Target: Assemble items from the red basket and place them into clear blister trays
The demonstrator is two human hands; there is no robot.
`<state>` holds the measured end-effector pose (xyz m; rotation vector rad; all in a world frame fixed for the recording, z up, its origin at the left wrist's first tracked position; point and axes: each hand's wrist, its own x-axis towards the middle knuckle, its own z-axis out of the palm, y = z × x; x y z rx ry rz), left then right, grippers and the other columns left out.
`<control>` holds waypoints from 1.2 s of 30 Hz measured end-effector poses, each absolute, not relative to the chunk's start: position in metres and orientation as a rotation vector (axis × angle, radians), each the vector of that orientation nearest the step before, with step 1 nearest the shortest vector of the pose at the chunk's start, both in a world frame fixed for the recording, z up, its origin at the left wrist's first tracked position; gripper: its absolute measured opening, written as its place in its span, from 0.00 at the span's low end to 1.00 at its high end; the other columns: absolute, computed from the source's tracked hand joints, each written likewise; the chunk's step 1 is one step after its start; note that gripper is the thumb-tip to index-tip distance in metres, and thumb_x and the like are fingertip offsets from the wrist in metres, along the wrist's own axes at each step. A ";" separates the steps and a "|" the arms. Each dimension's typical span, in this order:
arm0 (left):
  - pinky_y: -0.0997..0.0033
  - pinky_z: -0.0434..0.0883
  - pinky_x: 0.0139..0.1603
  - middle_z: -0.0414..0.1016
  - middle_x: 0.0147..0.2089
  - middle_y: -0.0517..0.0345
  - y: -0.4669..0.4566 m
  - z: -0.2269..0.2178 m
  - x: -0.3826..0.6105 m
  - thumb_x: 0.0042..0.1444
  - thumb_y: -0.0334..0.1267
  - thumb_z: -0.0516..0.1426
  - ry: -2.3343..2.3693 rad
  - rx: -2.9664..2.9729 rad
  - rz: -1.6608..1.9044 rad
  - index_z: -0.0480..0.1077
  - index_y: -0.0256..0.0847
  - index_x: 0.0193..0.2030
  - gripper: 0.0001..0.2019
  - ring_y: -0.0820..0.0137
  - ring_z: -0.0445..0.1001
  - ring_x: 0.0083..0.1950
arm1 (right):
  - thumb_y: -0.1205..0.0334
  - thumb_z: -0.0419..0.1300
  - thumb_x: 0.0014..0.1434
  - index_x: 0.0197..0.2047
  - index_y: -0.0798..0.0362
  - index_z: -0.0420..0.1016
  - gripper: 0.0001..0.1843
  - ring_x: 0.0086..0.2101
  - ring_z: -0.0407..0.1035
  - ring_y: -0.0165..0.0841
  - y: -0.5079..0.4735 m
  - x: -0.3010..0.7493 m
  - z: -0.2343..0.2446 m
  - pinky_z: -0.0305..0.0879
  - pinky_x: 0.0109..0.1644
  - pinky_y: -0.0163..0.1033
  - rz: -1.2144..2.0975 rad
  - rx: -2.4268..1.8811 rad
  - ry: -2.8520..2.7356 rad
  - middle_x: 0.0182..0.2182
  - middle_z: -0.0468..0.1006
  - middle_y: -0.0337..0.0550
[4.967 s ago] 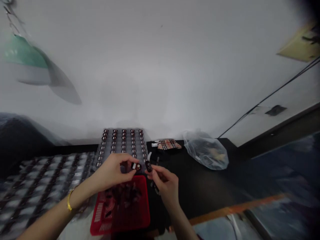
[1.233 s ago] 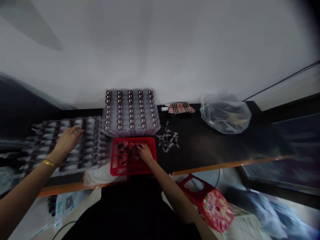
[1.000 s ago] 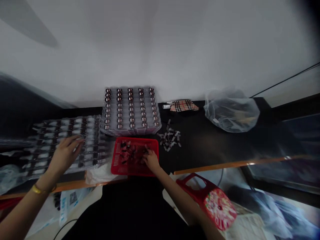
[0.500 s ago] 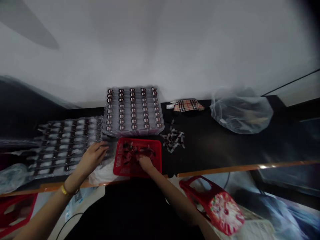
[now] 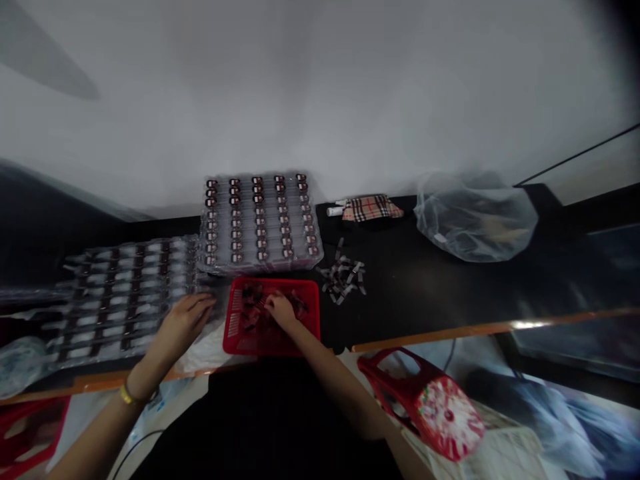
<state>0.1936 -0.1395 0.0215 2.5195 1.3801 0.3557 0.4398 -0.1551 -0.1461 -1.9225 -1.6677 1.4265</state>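
My right hand (image 5: pixel 281 312) reaches into a red plastic basket (image 5: pixel 314 327), its fingers bent together in a pinch. What they hold, if anything, is too small to make out. Small dark pieces (image 5: pixel 250 315) lie loose around the fingertips in the basket. My left hand (image 5: pixel 186 319) hovers over the right edge of a clear plastic tray (image 5: pixel 107 313), fingers stretched out and nothing visible in them. Rows of dark and white pieces fill that tray. Behind the basket stands a stack of clear trays (image 5: pixel 247 223) with columns of small dark labelled items.
Right of the basket, small dark and clear pieces (image 5: pixel 343 277) lie in a heap. Farther back are a plaid pouch (image 5: pixel 373 208) and a clear plastic bag (image 5: pixel 475 223). A red stool (image 5: pixel 445 410) stands below the table's front edge (image 5: pixel 430 338).
My right hand has moved up and slightly left inside the basket. My left hand stays near the tray's right edge. The whole view has shifted a little.
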 end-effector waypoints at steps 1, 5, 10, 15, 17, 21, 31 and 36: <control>0.58 0.76 0.49 0.79 0.46 0.47 -0.138 0.024 0.194 0.65 0.38 0.50 1.376 2.507 0.379 0.76 0.39 0.43 0.13 0.60 0.78 0.46 | 0.59 0.60 0.64 0.41 0.56 0.74 0.09 0.44 0.72 0.35 -0.159 0.446 -0.144 0.69 0.50 0.47 1.430 -1.898 -1.591 0.42 0.77 0.44; 0.62 0.75 0.51 0.79 0.45 0.49 -0.108 0.040 0.207 0.64 0.40 0.52 1.347 2.440 0.511 0.75 0.40 0.44 0.12 0.63 0.78 0.46 | 0.53 0.54 0.65 0.41 0.55 0.70 0.13 0.36 0.73 0.33 -0.183 0.482 -0.123 0.70 0.41 0.40 1.457 -1.826 -1.277 0.34 0.76 0.43; 0.64 0.72 0.55 0.79 0.46 0.50 -0.010 0.070 0.260 0.64 0.42 0.50 1.322 2.494 0.530 0.75 0.39 0.45 0.14 0.64 0.76 0.49 | 0.36 0.58 0.52 0.36 0.52 0.69 0.26 0.27 0.71 0.31 -0.231 0.511 -0.087 0.68 0.31 0.35 1.673 -1.596 -1.092 0.26 0.73 0.37; 0.64 0.69 0.55 0.78 0.45 0.44 0.092 0.071 0.317 0.61 0.34 0.52 1.349 2.658 0.126 0.76 0.33 0.45 0.13 0.62 0.75 0.50 | 0.34 0.63 0.43 0.30 0.54 0.74 0.29 0.20 0.66 0.30 -0.280 0.519 -0.078 0.63 0.25 0.36 2.005 -1.443 -1.026 0.20 0.70 0.36; 0.61 0.70 0.53 0.78 0.42 0.43 0.115 0.060 0.330 0.58 0.33 0.55 1.351 2.685 0.028 0.77 0.31 0.41 0.10 0.60 0.75 0.48 | 0.40 0.63 0.45 0.29 0.53 0.77 0.23 0.26 0.69 0.32 -0.291 0.523 -0.085 0.65 0.33 0.38 1.998 -1.486 -1.022 0.23 0.73 0.38; 0.57 0.71 0.52 0.76 0.45 0.47 0.134 0.041 0.341 0.60 0.35 0.57 1.358 2.731 -0.143 0.74 0.32 0.41 0.08 0.62 0.74 0.48 | 0.52 0.65 0.45 0.29 0.45 0.82 0.09 0.39 0.73 0.39 -0.299 0.529 -0.097 0.65 0.47 0.42 1.902 -1.530 -1.133 0.33 0.78 0.41; 0.63 0.70 0.48 0.77 0.42 0.44 0.148 0.043 0.351 0.55 0.33 0.57 1.348 2.726 -0.319 0.74 0.31 0.37 0.07 0.60 0.76 0.46 | 0.65 0.60 0.47 0.40 0.48 0.83 0.17 0.42 0.74 0.38 -0.281 0.542 -0.067 0.66 0.48 0.40 1.991 -1.397 -1.233 0.39 0.82 0.42; 0.64 0.70 0.47 0.76 0.46 0.38 0.138 0.071 0.353 0.52 0.34 0.56 1.369 2.705 -0.189 0.73 0.28 0.43 0.14 0.55 0.76 0.47 | 0.59 0.60 0.54 0.37 0.50 0.84 0.12 0.40 0.75 0.39 -0.284 0.536 -0.062 0.67 0.47 0.41 1.861 -1.442 -1.281 0.36 0.83 0.45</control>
